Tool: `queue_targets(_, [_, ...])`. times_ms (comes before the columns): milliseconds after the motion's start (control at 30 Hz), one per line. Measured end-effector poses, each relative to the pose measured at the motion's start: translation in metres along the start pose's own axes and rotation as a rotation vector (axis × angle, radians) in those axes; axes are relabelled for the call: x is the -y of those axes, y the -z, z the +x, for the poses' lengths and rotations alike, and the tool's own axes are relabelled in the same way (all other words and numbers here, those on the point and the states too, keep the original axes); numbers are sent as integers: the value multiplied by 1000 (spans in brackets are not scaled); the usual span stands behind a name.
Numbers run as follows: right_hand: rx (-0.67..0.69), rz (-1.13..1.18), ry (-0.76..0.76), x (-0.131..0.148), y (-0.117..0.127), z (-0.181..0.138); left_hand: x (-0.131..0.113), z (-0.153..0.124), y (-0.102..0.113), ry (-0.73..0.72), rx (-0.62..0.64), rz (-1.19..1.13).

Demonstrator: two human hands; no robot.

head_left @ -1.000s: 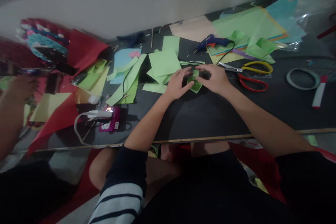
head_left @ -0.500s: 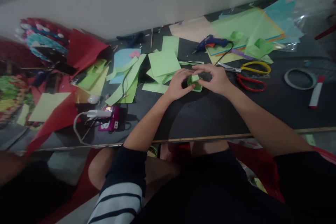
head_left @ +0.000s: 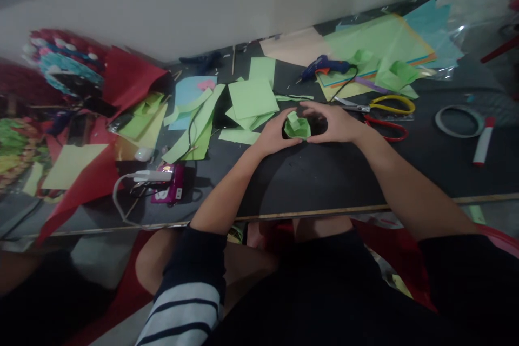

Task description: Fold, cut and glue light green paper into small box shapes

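A small folded green paper piece (head_left: 297,127) sits between my two hands above the dark table (head_left: 324,178). My left hand (head_left: 274,136) grips its left side with the fingertips. My right hand (head_left: 334,122) curls around its right side, thumb and fingers touching it. Flat light-green paper squares (head_left: 252,98) lie just behind my left hand. Scissors with yellow and red handles (head_left: 385,113) lie right of my right hand.
A blue glue gun (head_left: 324,65) and a stack of coloured sheets (head_left: 377,43) lie at the back right. A tape ring (head_left: 459,120) and a red-capped marker (head_left: 482,140) are far right. A pink power strip (head_left: 170,186) and red paper (head_left: 125,78) lie left.
Both hands have cupped closer around the green paper piece, which now shows more of its open top. Another person's arm at the far left has left the view.
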State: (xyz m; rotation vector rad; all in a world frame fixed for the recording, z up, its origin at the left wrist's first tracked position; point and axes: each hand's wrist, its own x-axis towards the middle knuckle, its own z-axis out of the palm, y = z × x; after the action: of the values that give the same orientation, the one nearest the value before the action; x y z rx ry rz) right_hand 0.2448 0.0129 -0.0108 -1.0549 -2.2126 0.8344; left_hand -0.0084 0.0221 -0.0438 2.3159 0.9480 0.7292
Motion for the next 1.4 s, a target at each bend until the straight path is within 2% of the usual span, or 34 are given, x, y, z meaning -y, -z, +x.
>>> queue_targets(167, [-59,-40,-13,-1,-9,4,1,0,-1,-25,-28,29])
queue_targets(333, [-98,3,-39,3,-7,3,5,2,-2,-51,-166,65])
queue_targets(367, [-146,13,-62,2,0,3,6,2,-2,-48,-186,67])
queue_targets(433, [-331,15,-147,-5,25,7,5,3,-2,-42,-207,70])
queue_targets(500, [-597,-31,-275,-22,61,13,3,3,-2,-53,-208,80])
queue_targets(533, [-681,-55,-299,-34,82,16,2,3,-2,-63,-203,90])
queue_targets(600, [-674,-142,-305,-63,119,24,1,3,-3,-81,-200,114])
queue_targets(667, [-560,-300,-267,-93,143,32,3,2,-4,-89,-197,133])
queue_targets(700, [-493,-360,-252,-105,149,37,4,2,-5,-94,-199,138])
queue_targets(767, [-423,-453,-316,-121,151,44,7,1,-6,-101,-205,147])
queue_targets(867, [-484,-482,-443,-117,144,50,9,1,-6,-113,-216,164])
queue_targets(1000, [-678,-355,-396,-72,131,40,2,2,-6,-126,-275,160])
queue_targets(1033, [-670,-254,-367,-56,123,35,0,2,-7,-120,-297,163])
queue_targets(1067, [-687,60,-345,-39,113,30,-3,1,-8,-109,-322,172])
queue_targets(1167, [-481,352,-305,9,65,18,-12,-1,-12,-47,-396,211])
queue_targets(1233, [-220,675,-304,33,29,16,-16,-4,-13,-13,-417,225])
queue_targets(1267, [-119,740,-312,40,13,16,-18,-6,-13,-5,-416,229])
queue_targets(1333, [-46,718,-301,46,-9,17,-20,-7,-13,-13,-404,238])
queue_targets(1400, [-90,645,-284,42,-20,19,-21,-7,-11,-39,-388,256])
